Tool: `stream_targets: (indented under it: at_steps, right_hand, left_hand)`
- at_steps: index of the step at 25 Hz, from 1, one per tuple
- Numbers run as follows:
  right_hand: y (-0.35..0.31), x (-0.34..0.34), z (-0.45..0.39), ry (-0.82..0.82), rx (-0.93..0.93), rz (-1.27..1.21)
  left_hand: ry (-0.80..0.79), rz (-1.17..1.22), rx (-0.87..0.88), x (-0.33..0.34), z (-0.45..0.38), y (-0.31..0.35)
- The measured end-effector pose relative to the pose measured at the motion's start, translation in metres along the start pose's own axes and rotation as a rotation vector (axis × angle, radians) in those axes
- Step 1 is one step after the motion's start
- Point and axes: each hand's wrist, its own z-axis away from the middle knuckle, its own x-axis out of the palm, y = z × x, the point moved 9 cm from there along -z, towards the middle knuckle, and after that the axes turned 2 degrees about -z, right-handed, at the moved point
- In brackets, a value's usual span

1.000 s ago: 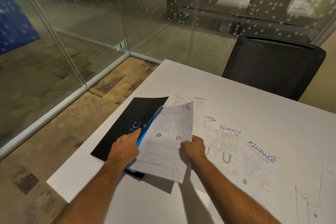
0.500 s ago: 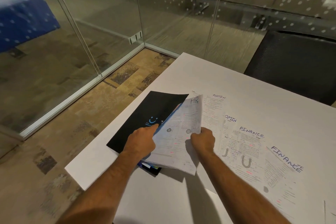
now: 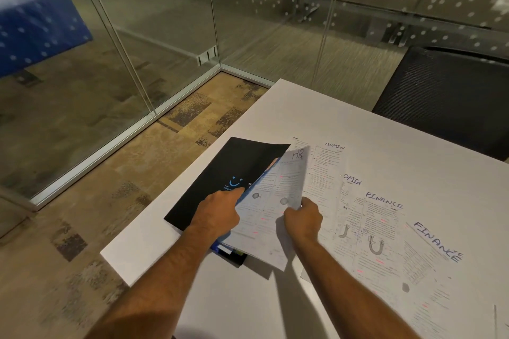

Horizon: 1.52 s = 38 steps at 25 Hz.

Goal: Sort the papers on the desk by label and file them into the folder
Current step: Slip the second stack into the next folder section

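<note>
Folder is lying at the near-left corner of the white counter, black cover lifted open, blue smiley logo showing on it. My left hand is sitting on the cover's lower edge, fingers curled round that edge and holding it up; blue inner pocket is peeking out underneath. My right hand is pinching the right edge of the HR sheet, grip clenched on the paper. That sheet is tilting up off the counter, its left edge tucking in under the folder cover, "HR" written at the top corner.

Remaining papers are lying flat in a row to the right of the folder, overlapping each other: first ADMIN sheet just behind the HR sheet, second ADMIN sheet partly covered, then a FINANCE sheet with a horseshoe magnet drawing, then another FINANCE sheet rotated at an angle. Printed text on all of them is too small to read.

Black mesh chair is standing at the far side of the counter. Glass partition is running behind and to the left.
</note>
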Motion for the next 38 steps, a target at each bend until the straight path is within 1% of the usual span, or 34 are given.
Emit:
stream_targets:
  at_steps: [2, 4, 7, 8, 9, 10, 12, 14, 16, 19, 26, 29, 31, 33, 35, 36, 38]
  right_hand:
    - [-0.001, 0.010, 0.007, -0.027, 0.006, -0.038]
    - [0.004, 0.031, 0.009, -0.110, 0.064, -0.102]
    - [0.022, 0.079, 0.012, -0.382, 0.294, -0.244]
    - [0.028, 0.087, 0.012, -0.427, 0.385, -0.250]
    - [0.034, 0.087, 0.011, -0.423, 0.460, -0.240]
    - [0.041, 0.085, 0.006, -0.393, 0.495, -0.219]
    - [0.051, 0.078, -0.005, -0.313, 0.468, -0.190]
    - [0.055, 0.079, -0.008, -0.284, 0.437, -0.167]
    - [0.058, 0.089, -0.006, -0.309, 0.423, -0.123]
    - [0.060, 0.108, -0.008, -0.326, 0.408, -0.120]
    - [0.047, 0.132, 0.003, -0.482, 0.415, -0.096]
    - [0.043, 0.123, 0.008, -0.519, 0.340, -0.052]
    - [0.036, 0.110, 0.008, -0.505, 0.211, -0.041]
    - [0.027, 0.084, 0.004, -0.414, 0.032, 0.035]
    - [0.017, 0.053, 0.000, -0.318, -0.197, 0.191]
    - [0.015, 0.036, -0.001, -0.265, -0.295, 0.297]
    - [0.021, -0.003, -0.005, -0.155, -0.378, 0.426]
  left_hand:
    - [0.007, 0.001, 0.005, -0.001, 0.000, 0.003]
    - [0.010, -0.002, 0.003, 0.000, 0.000, 0.004]
    - [-0.003, -0.006, -0.001, 0.004, 0.000, 0.004]
    - [-0.004, -0.002, -0.002, 0.004, -0.001, 0.003]
    - [-0.004, 0.005, 0.000, 0.004, -0.001, 0.002]
    - [-0.003, 0.013, 0.004, 0.005, -0.002, 0.001]
    - [-0.003, 0.022, 0.007, 0.006, -0.002, -0.002]
    - [-0.002, 0.031, 0.004, 0.008, -0.003, -0.003]
    - [0.000, 0.024, 0.005, 0.011, -0.004, -0.003]
    - [0.015, 0.014, 0.025, 0.013, -0.007, -0.002]
    - [0.022, 0.007, 0.048, 0.018, -0.009, -0.001]
    - [0.021, 0.010, 0.019, 0.021, -0.011, -0.006]
    - [0.036, -0.027, 0.007, 0.023, -0.012, -0.007]
    - [0.018, -0.091, 0.001, 0.029, -0.011, -0.004]
    - [0.013, -0.133, -0.002, 0.036, -0.011, -0.003]
    - [0.032, -0.132, 0.005, 0.036, -0.011, 0.001]
    - [0.133, -0.083, 0.065, 0.032, -0.013, 0.017]
